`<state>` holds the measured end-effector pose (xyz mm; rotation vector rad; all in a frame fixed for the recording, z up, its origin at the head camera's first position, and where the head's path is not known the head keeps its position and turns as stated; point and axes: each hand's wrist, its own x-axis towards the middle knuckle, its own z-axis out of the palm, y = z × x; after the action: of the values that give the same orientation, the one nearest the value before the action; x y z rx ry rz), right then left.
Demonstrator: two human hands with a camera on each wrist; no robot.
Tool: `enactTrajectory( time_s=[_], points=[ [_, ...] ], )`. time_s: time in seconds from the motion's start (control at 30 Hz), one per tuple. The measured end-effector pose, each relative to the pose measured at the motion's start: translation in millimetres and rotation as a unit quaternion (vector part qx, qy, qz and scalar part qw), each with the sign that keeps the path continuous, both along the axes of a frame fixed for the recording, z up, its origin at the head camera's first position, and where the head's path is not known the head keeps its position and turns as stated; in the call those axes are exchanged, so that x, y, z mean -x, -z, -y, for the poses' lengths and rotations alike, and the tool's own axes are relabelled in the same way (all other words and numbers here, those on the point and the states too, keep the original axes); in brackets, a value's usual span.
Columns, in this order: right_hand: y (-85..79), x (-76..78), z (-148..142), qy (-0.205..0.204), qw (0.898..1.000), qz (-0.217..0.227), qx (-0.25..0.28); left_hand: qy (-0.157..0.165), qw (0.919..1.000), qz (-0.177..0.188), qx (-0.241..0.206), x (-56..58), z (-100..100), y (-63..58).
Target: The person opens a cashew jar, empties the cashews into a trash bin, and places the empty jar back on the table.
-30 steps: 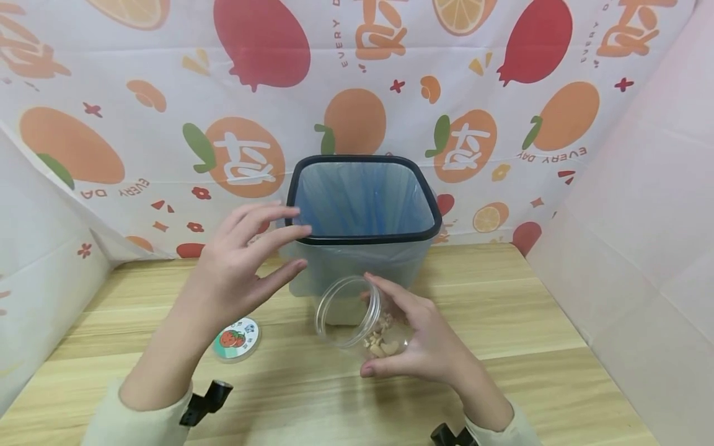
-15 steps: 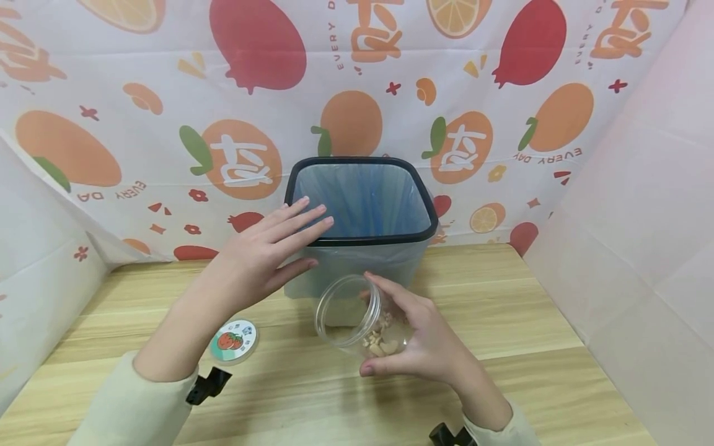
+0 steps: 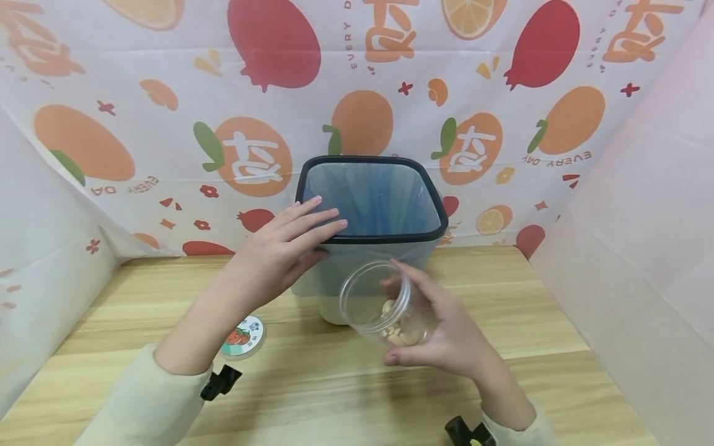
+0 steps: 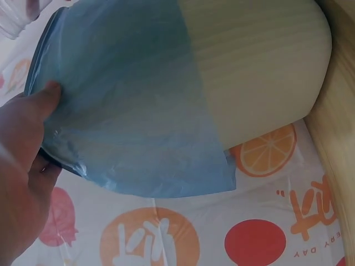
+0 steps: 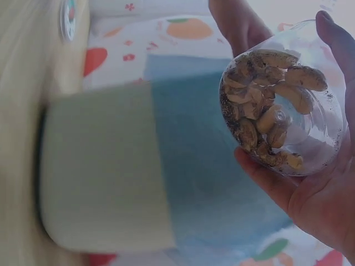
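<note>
A trash bin (image 3: 379, 240) with a black rim stands upright on the table, lined with a translucent blue bag (image 4: 133, 105) folded over its outside. My left hand (image 3: 268, 260) holds the bin's near left rim, fingers over the top and thumb (image 4: 50, 100) against the outside. In my right hand (image 3: 454, 337) is a clear plastic jar (image 3: 357, 316), gripped round its body in front of the bin. The jar is tilted, its open mouth facing left and up. Cashew-like nuts (image 5: 294, 97) and crumbs lie inside it, seen through the bottom in the right wrist view.
A round lid (image 3: 248, 337) with a strawberry print lies on the wooden table (image 3: 312, 384), partly behind my left forearm. A fruit-printed cloth (image 3: 357, 74) hangs behind the bin, and pale cloth walls (image 3: 630, 248) stand at both sides.
My left hand has moved right and come onto the bin's rim. The jar in my right hand has shifted slightly right and up, its nuts still inside. The head view has shifted a little.
</note>
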<state>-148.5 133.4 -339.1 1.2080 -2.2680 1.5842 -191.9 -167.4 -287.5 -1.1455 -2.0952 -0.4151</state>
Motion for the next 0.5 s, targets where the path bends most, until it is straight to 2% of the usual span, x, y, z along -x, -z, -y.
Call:
enactTrajectory(
  time_s=[0.4,0.5],
  points=[
    [-49.8,13.0,-46.0,0.07,0.997,-0.033,-0.027,0.0,0.9999,0.011,0.003,1.9,2.0,5.0],
    [-62.1,17.8,-53.6,0.085,0.994,-0.053,-0.037,0.002,0.9999,0.012,0.001,2.2,2.1,5.1]
  ],
)
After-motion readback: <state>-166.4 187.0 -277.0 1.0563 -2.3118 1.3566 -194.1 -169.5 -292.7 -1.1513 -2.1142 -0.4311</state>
